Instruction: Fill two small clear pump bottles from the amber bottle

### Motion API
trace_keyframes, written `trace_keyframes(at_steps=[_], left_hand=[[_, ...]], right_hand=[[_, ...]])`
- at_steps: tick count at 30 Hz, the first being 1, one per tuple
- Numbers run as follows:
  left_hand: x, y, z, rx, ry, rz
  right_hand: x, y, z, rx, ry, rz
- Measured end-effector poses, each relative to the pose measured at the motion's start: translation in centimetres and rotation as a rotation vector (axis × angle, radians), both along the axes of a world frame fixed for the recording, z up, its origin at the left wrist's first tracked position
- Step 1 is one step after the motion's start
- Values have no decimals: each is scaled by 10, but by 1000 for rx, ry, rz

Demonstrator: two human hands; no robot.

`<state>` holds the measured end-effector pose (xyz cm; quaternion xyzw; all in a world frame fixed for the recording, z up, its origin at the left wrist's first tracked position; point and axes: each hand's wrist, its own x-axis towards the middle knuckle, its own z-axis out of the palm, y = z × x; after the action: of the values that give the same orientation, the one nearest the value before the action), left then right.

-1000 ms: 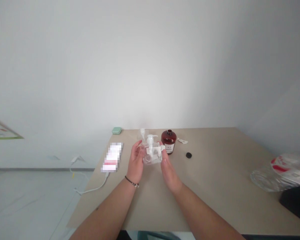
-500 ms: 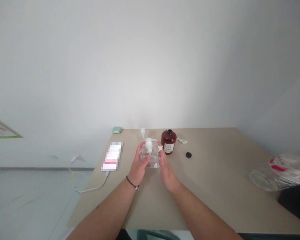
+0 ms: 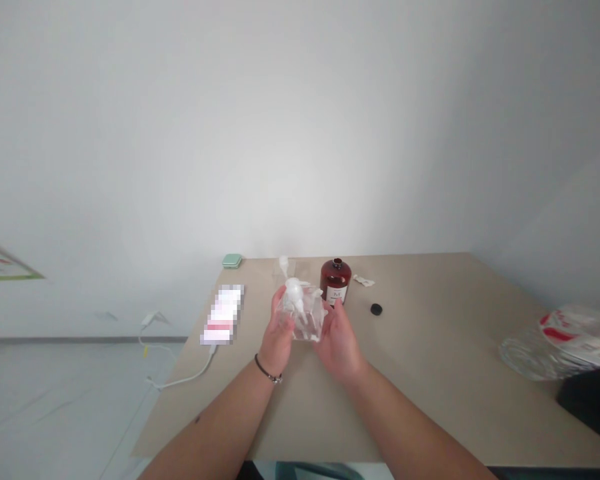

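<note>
A clear, square-sided bottle with a white pump head (image 3: 309,321) is held above the table between both hands. My left hand (image 3: 276,343) wraps its left side, the thumb lying on the near face. On the other side, my right hand (image 3: 344,348) grips the lower right edge, fingers partly behind it. Just beyond stands a similar clear bottle with a white pump (image 3: 284,268), partly hidden. A brown round-shouldered bottle (image 3: 336,272) with a white label and uncapped neck stands behind my right hand. To its right lies a small black cap (image 3: 377,309).
A phone with a blurred screen (image 3: 223,315) lies at the left, a white cable (image 3: 183,380) running off the table edge. A green case (image 3: 232,261) and a paper scrap (image 3: 364,281) lie near the wall. Clear plastic packaging (image 3: 535,357) and a black object (image 3: 593,400) are at right.
The held pump bottle has tilted and turned slightly. My right hand has shifted, its thumb now raised away from the bottle's side. The other objects keep their places.
</note>
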<state>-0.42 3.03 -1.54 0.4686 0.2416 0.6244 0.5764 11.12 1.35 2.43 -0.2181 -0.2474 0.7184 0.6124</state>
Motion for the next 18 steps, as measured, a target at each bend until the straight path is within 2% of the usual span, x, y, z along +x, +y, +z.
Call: trace_keyframes(at_steps=[5,11,18], left_hand=[[8,-3,1,71,227,102],[14,6,-8,191,460,247],[7,13,-7,203,559,306]], right_hand=[[-9,-9,4,-45,154,87],[-4,-9,2,-103,233,207],[-2,-8,5,-39,206,304]])
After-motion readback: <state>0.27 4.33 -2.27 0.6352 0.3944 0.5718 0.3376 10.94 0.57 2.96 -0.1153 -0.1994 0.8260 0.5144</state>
